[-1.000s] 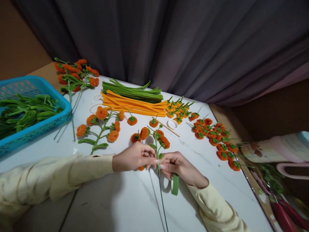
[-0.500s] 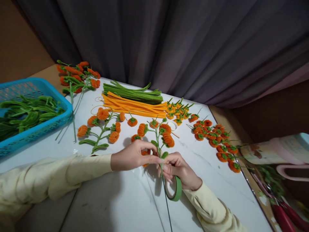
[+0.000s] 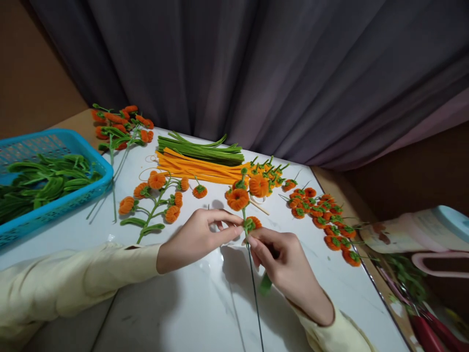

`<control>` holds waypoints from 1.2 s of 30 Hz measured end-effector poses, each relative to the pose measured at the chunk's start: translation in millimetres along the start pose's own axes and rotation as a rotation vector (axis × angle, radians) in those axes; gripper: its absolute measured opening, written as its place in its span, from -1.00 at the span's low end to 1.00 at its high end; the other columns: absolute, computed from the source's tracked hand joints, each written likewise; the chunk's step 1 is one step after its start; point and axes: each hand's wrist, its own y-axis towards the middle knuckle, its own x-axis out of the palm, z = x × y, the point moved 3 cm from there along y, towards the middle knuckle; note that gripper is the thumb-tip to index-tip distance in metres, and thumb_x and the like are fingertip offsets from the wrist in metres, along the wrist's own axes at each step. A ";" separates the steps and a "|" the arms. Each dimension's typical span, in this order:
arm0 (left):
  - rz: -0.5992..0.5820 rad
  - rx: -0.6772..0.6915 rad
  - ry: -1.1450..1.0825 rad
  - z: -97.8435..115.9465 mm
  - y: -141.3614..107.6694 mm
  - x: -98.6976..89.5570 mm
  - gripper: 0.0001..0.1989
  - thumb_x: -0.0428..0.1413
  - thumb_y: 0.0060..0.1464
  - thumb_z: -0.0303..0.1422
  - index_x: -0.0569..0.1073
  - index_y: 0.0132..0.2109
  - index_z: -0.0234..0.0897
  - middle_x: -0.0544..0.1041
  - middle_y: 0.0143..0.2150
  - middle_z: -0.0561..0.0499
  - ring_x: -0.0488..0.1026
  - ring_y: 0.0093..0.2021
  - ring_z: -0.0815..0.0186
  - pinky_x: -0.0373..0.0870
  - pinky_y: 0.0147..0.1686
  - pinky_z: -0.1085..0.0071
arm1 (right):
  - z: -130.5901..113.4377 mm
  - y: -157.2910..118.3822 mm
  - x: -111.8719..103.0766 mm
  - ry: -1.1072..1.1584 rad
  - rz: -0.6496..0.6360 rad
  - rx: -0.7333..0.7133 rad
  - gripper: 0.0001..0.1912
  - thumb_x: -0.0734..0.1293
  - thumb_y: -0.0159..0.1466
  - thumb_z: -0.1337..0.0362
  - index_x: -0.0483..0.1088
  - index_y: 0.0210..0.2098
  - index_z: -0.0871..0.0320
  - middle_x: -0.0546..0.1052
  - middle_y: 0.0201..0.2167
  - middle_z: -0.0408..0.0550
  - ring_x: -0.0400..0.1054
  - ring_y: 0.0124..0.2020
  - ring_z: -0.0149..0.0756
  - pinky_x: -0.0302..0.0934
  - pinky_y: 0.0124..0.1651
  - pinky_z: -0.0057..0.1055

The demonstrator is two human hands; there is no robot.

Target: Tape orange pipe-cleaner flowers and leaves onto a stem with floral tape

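Note:
My right hand (image 3: 289, 259) pinches the green stem of an orange flower stalk (image 3: 239, 199) just under its lowest bloom. From the left, my left hand (image 3: 205, 237) reaches the same stem, thumb and fingers closed around it near the low bloom. A thin dark wire (image 3: 255, 293) runs down from the pinch toward the near edge. Part of a green tape roll (image 3: 265, 283) shows below my right hand, mostly hidden by it. Another stalk with orange blooms and green leaves (image 3: 152, 212) lies left of my hands.
A blue basket (image 3: 106, 173) of green leaves stands at left, with orange flower stems (image 3: 120, 128) behind it. Green strips (image 3: 201, 150) and orange strips (image 3: 198, 166) lie at the back. Loose orange blooms (image 3: 322, 210), a tumbler (image 3: 406, 230) and red-handled pliers (image 3: 430, 332) are at right.
The held stalk has turned, so its blooms now face differently and sit closer together. My right hand has rotated, covering most of the tape roll, and my left hand has shifted slightly left.

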 end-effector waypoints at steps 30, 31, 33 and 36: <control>-0.024 -0.189 -0.552 -7.3 1.3 6.2 -0.77 0.23 -0.11 -0.38 0.40 -0.27 -0.34 0.52 -0.38 0.03 0.44 -0.31 0.36 0.29 -0.27 0.50 | 8.5 -0.1 22.5 0.377 0.057 0.183 -0.66 0.26 0.21 0.13 0.29 -0.60 0.22 0.21 -0.73 -0.22 0.01 -0.67 -0.48 -0.10 -0.61 -0.52; -0.019 -0.175 -0.525 -4.3 1.1 6.0 -0.80 0.23 -0.11 -0.38 0.41 -0.32 -0.35 0.51 -0.42 0.05 0.42 -0.35 0.37 0.29 -0.31 0.51 | 6.4 -1.3 23.5 0.342 0.061 0.159 -0.64 0.24 0.23 0.16 0.24 -0.63 0.21 0.19 -0.73 -0.22 0.02 -0.67 -0.48 -0.10 -0.61 -0.51; -0.018 -0.135 -0.478 2.1 0.1 5.4 -0.84 0.22 -0.11 -0.37 0.41 -0.38 -0.35 0.47 -0.47 0.08 0.38 -0.42 0.40 0.26 -0.39 0.52 | 2.5 -3.7 25.4 0.269 0.064 0.117 -0.61 0.20 0.25 0.19 0.17 -0.66 0.18 0.17 -0.73 -0.22 0.01 -0.66 -0.48 -0.09 -0.60 -0.51; -0.012 -0.082 -0.420 9.8 -1.8 3.5 -0.83 0.19 -0.07 -0.33 0.41 -0.41 -0.35 0.42 -0.48 0.10 0.31 -0.45 0.43 0.24 -0.42 0.52 | -1.4 -6.4 27.1 0.170 0.074 0.067 -0.62 0.17 0.28 0.23 0.14 -0.65 0.17 0.16 -0.73 -0.23 -0.01 -0.67 -0.48 -0.09 -0.59 -0.50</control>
